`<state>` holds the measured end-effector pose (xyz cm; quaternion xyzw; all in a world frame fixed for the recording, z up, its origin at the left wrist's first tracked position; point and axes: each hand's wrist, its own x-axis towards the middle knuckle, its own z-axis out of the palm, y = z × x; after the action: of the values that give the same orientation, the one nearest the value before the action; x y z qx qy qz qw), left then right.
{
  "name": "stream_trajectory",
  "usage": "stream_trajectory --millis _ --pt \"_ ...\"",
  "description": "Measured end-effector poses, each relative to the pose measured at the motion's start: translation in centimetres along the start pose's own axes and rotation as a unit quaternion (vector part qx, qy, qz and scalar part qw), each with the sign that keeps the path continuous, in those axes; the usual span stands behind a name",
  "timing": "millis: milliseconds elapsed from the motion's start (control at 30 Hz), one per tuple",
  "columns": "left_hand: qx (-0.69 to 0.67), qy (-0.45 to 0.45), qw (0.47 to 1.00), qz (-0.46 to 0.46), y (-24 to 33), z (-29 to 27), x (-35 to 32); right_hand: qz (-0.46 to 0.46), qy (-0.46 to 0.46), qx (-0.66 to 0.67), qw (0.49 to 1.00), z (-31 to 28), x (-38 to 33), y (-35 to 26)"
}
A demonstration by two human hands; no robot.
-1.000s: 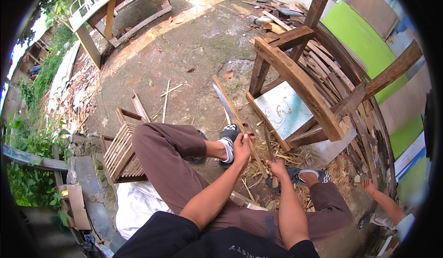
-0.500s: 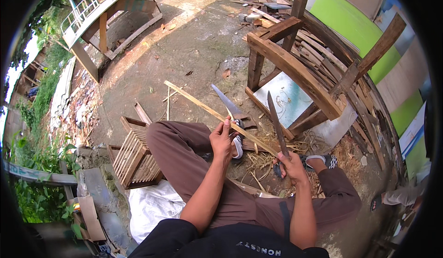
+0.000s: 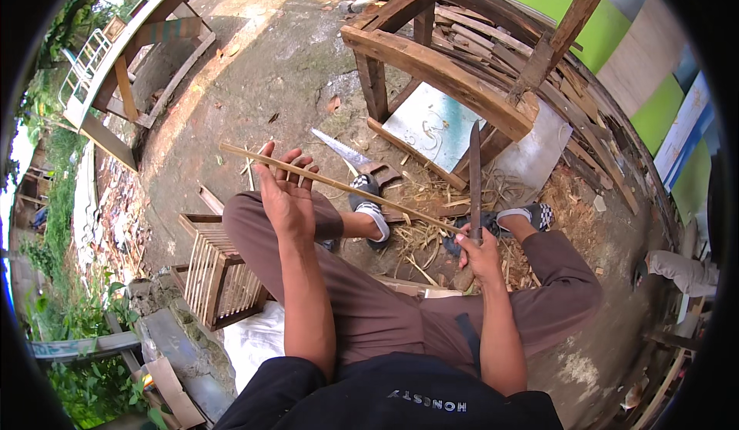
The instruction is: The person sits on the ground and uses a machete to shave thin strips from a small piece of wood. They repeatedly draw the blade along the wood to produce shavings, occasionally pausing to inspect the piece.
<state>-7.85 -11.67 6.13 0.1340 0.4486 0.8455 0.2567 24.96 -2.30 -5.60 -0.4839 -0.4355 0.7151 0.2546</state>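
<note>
My right hand [image 3: 482, 254] is closed around the handle of a long knife like a machete, its dark blade [image 3: 475, 176] pointing up and away. The same hand also pinches the near end of a thin, pale strip, likely bamboo [image 3: 350, 193]. That strip slants up to the left, across the fingers of my left hand [image 3: 288, 199]. My left hand is palm up with its fingers apart, not gripping the strip. Past my shoe, a handsaw [image 3: 358, 160] with a brown handle lies on the ground.
A slatted wooden frame [image 3: 223, 276] stands by my left knee. Ahead is a rough wooden stand [image 3: 439, 64] over a pale board [image 3: 436, 126]. Shavings [image 3: 427, 253] litter the ground between my feet. A long table [image 3: 127, 53] stands far left; scrap wood [image 3: 504, 45] is piled at right.
My left hand has moved left along the strip and opened its fingers. The view has shifted, and the blade now points more nearly straight ahead.
</note>
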Motion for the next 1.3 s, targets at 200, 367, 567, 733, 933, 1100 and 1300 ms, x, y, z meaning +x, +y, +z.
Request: stream_trajectory --millis 200,367,567,733,933,1100,1300 --pt "-0.217 -0.081 0.970 0.070 1.8 1.0 -0.3 -0.009 0.021 -0.027 0.999 -0.4 0.6 1.9" --pt "-0.257 -0.187 0.946 0.070 3.1 1.1 -1.1 -0.010 0.044 -0.043 0.998 -0.9 1.2 2.5" --pt "-0.149 -0.179 0.968 0.095 0.0 3.6 -3.0 0.049 0.057 -0.074 0.994 -1.5 2.4 3.4" --pt "-0.077 -0.191 0.976 0.074 -9.7 3.4 -6.2 0.148 0.020 -0.037 0.988 0.4 0.7 -0.6" --pt "-0.071 -0.155 0.983 0.066 -16.8 2.9 -6.8 0.069 -0.012 -0.111 0.991 0.5 0.0 1.1" --pt "-0.057 -0.142 0.987 0.050 -18.7 3.2 -6.3 0.084 -0.024 -0.178 0.980 1.1 1.6 4.2" --pt "-0.017 -0.163 0.985 0.059 -19.5 3.2 -5.3 0.077 -0.006 -0.230 0.970 1.5 2.8 4.8"
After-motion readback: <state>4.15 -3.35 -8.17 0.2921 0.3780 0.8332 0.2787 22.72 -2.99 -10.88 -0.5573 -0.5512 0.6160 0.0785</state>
